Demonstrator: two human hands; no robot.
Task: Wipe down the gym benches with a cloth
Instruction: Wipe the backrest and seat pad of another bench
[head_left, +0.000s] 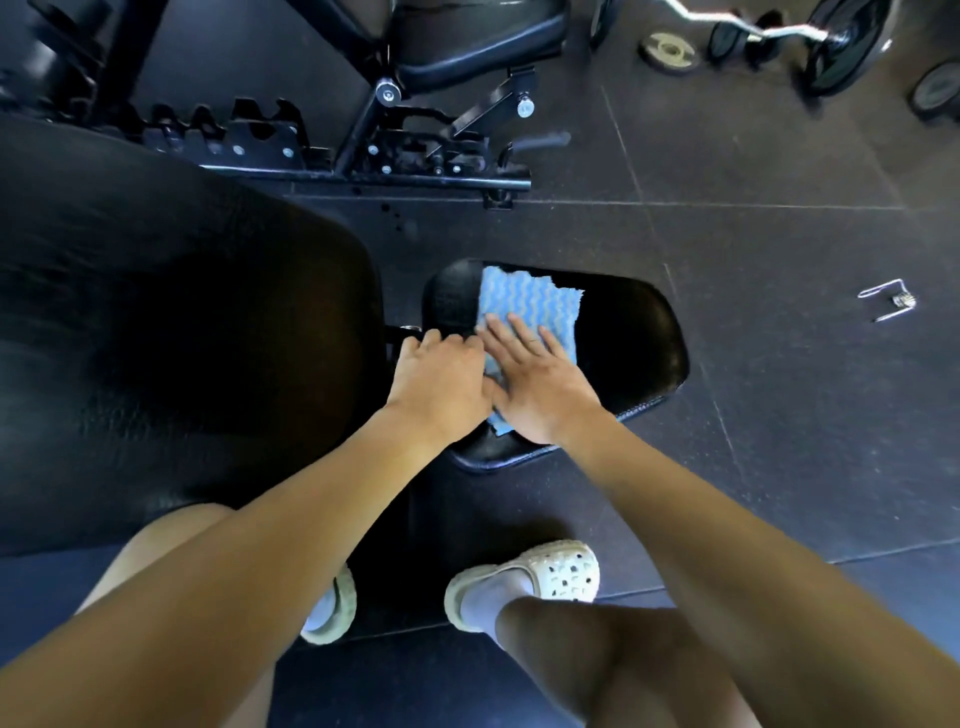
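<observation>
I press my right hand (540, 389) flat on the cloth (530, 306), left hand (441, 384) grip unclear, backrest (182, 338) crowding the seat (634, 332).

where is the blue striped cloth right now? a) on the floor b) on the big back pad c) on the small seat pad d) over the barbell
c, the cloth lies spread on the small seat pad, with the right hand laid flat on it.

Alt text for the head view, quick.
The right hand presses a blue-and-white striped cloth flat on a small black padded bench seat; the left hand rests at the cloth's left edge. A larger black pad lies left.
</observation>
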